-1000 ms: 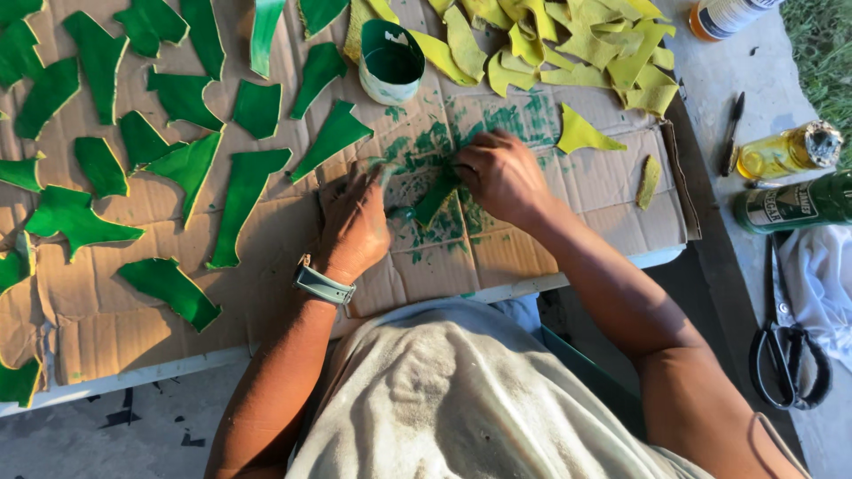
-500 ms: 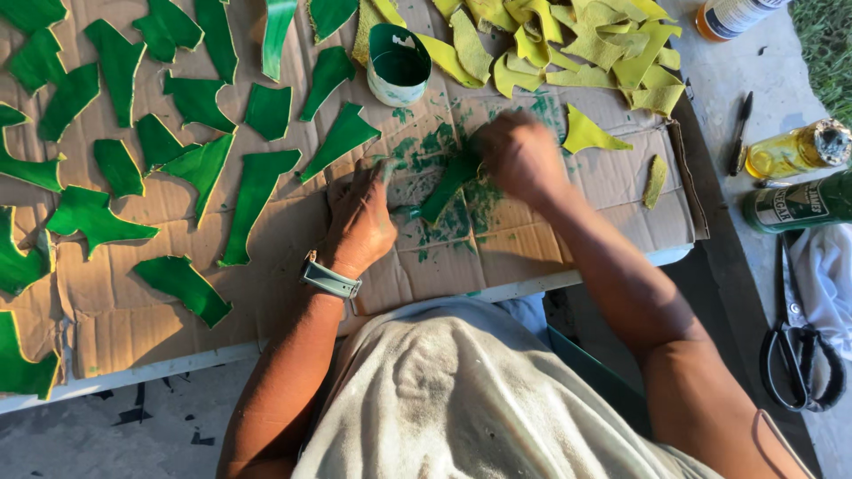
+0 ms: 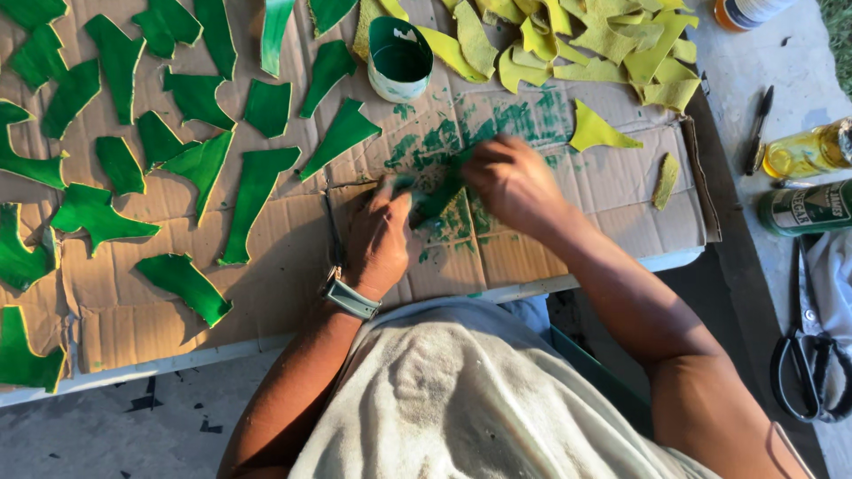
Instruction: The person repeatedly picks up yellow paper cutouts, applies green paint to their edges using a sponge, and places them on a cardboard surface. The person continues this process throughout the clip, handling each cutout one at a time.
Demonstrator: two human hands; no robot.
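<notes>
A green-painted piece lies on the stained middle of the cardboard sheet. My left hand, with a watch on the wrist, presses down on its near end. My right hand is closed over its far end; whatever it grips is hidden under the fingers. A small cup of green paint stands just beyond the hands. Several painted green pieces are spread out to the left. A heap of yellow unpainted pieces lies at the back right.
On the concrete at right are a black marker, a bottle of yellow liquid, a green can and black scissors by a white cloth. A lone yellow piece lies near my right hand.
My right hand has swung from the far end of the green piece back toward me along it. My left hand stays pressed on the near end.
</notes>
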